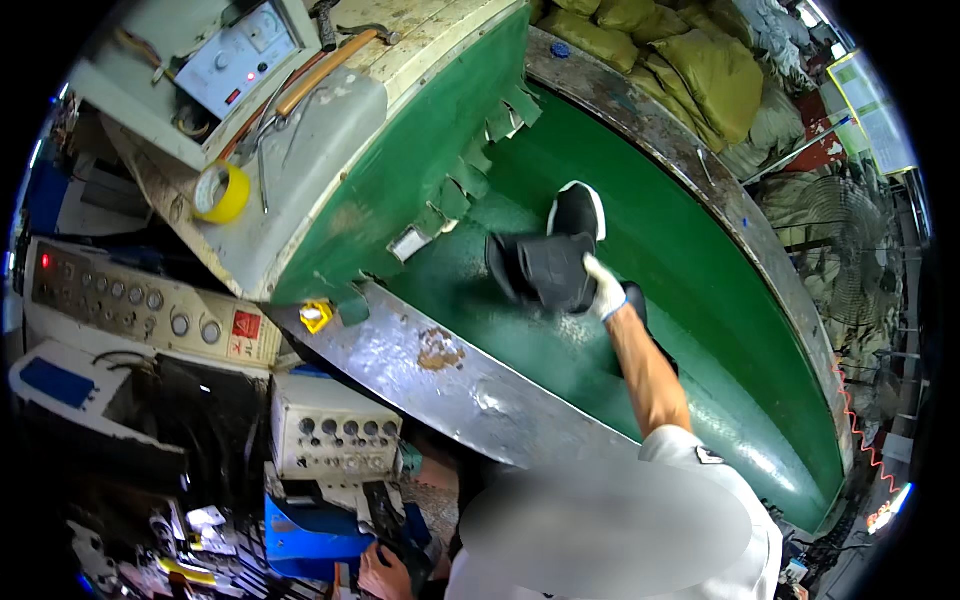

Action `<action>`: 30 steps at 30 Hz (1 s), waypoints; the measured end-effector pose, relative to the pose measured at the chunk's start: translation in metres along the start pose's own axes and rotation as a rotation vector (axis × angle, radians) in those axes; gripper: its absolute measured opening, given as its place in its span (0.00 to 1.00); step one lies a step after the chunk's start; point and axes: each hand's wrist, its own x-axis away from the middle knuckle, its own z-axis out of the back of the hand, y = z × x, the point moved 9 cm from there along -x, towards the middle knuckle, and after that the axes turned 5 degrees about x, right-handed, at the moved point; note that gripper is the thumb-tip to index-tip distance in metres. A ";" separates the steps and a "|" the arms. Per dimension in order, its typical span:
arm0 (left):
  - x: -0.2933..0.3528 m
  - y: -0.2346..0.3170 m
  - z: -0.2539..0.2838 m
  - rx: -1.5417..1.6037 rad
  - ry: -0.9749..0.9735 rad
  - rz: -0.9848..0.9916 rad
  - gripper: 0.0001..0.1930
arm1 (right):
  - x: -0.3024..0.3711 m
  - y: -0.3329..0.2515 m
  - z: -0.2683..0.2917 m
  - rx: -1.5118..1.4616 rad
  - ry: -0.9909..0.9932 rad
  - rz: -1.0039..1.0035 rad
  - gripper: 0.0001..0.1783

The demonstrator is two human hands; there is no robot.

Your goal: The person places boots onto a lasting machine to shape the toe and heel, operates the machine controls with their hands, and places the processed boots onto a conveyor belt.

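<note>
My right hand (606, 288), in a whitish glove, is closed on the edge of a black shoe upper (550, 272) over the green tray (720, 290). The upper's wide opening faces left, and its outline is slightly blurred. Just beyond it lies a black shoe (574, 210) with a white sole edge. Another dark piece (640, 310) shows partly behind my hand and forearm. Low on the left, my left hand (385, 574) is curled beside a blue machine part (310, 535), against a dark piece (385, 510). What its fingers hold is hard to make out.
A metal rim (490, 400) borders the tray on the near side. Left are control panels (335, 440) with knobs. A hammer (330, 70) and yellow tape roll (222, 192) lie on the machine top. Green sacks (700, 80) are piled beyond; a mesh fan (830, 230) stands right.
</note>
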 end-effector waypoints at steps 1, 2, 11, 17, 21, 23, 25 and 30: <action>-0.016 -0.015 -0.009 0.002 0.007 -0.010 0.11 | 0.039 0.021 -0.004 -0.042 -0.036 -0.010 0.27; -0.024 -0.012 -0.012 0.098 0.056 -0.205 0.11 | 0.074 0.036 -0.012 -0.069 -0.059 -0.019 0.27; -0.132 0.014 0.057 1.002 0.013 -0.047 0.21 | 0.225 0.227 -0.209 0.060 -0.404 -0.354 0.28; -0.145 -0.039 0.100 1.398 0.151 0.032 0.13 | 0.267 0.343 -0.321 0.284 -0.587 -0.525 0.28; -0.116 -0.134 0.109 1.460 0.426 0.304 0.09 | 0.290 0.397 -0.374 0.428 -0.655 -0.557 0.28; -0.099 -0.166 0.120 1.442 0.548 0.384 0.09 | 0.316 0.416 -0.405 0.484 -0.700 -0.591 0.28; -0.089 -0.195 0.118 1.464 0.649 0.460 0.09 | 0.343 0.429 -0.429 0.548 -0.738 -0.626 0.28; -0.068 -0.251 0.128 1.149 1.061 0.499 0.17 | 0.391 0.480 -0.459 0.368 -0.696 -0.884 0.28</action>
